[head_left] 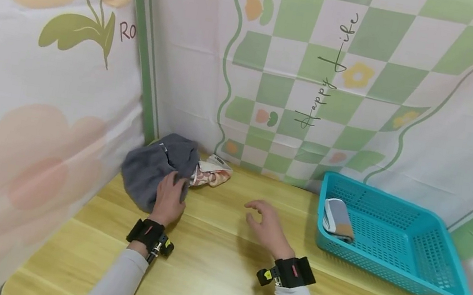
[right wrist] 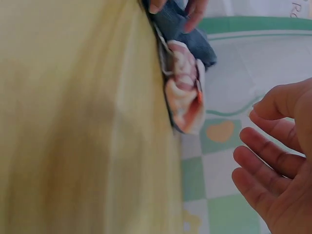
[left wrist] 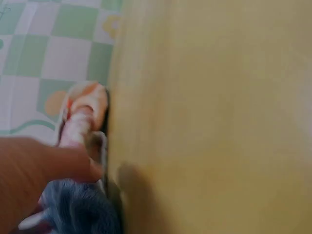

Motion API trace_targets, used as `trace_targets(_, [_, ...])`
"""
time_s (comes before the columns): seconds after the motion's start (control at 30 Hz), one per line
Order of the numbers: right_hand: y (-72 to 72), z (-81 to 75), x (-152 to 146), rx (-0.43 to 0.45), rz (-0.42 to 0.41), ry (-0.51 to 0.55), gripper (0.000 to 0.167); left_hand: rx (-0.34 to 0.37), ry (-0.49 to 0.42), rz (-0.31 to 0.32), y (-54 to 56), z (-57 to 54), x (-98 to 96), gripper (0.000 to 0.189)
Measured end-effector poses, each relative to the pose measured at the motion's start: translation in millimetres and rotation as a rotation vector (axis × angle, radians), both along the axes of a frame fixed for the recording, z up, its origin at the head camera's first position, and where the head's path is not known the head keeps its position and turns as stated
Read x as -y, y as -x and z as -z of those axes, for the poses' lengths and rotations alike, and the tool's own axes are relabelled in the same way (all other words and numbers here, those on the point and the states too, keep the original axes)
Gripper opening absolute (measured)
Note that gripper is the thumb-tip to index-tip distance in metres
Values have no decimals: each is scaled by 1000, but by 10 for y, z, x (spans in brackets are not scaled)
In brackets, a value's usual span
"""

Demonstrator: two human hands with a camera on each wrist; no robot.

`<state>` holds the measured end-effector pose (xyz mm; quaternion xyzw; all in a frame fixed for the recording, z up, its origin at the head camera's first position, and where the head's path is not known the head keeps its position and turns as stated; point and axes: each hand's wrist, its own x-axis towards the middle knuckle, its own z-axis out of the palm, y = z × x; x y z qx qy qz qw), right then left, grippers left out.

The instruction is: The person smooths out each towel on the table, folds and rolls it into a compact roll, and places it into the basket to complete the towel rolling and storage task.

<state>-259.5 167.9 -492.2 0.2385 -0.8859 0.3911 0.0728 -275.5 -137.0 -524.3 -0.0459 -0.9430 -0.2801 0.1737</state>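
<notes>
A dark grey cloth [head_left: 150, 167] lies in a crumpled heap at the table's back left corner. My left hand [head_left: 168, 200] is over its near right side, fingertips at the fabric, with thumb and fingers apart in the right wrist view. Against the heap's right side is a patterned pink, orange and white cloth [head_left: 213, 172] with a printed label. My right hand [head_left: 267, 227] hovers above the middle of the table, fingers loosely bent and nothing in them. In the right wrist view the patterned cloth [right wrist: 184, 87] appears beyond this hand.
A turquoise plastic basket [head_left: 385, 269] stands at the right of the wooden table [head_left: 205, 278]. Inside its left end sits a folded grey, white and brown cloth [head_left: 339, 219]. Printed curtains [head_left: 193, 67] hang along the table's back and left side.
</notes>
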Motion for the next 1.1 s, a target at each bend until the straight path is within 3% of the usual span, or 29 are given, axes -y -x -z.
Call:
trace_targets(0.13, [-34,73,105,-25,-30,-1,25,17,-48,-94,-16,53,88,54])
trace_targets(0.23, [-60,126,195,-17,-37,-7,25,19,-47,-110,-11,46,138,37])
trace_targets(0.37, [-84,164,362,42,-77,0,27,3,-147,-114,-22,-7,182,26])
trace_targets(0.47, [-78,183,497,72,-116,-4,29,-57,-257,-117,-33,-59,193,25])
trace_targets(0.6, [-52,191,636,63,-146,-2,34,-234,-398,-92,-11,-201,173,23])
trace_targets(0.73, [-19,156,717,54,-172,47,48,-408,-453,3,5,-451,94,22])
trace_targets(0.87, [3,113,773,34,-170,97,70,-509,-450,152,-62,-676,-27,25])
trace_targets(0.97, [14,86,800,-17,-153,125,87,-518,-420,276,-152,-775,-143,30])
trace_targets(1.1, [38,63,802,-125,-147,152,94,-419,-369,474,-282,-813,-302,36])
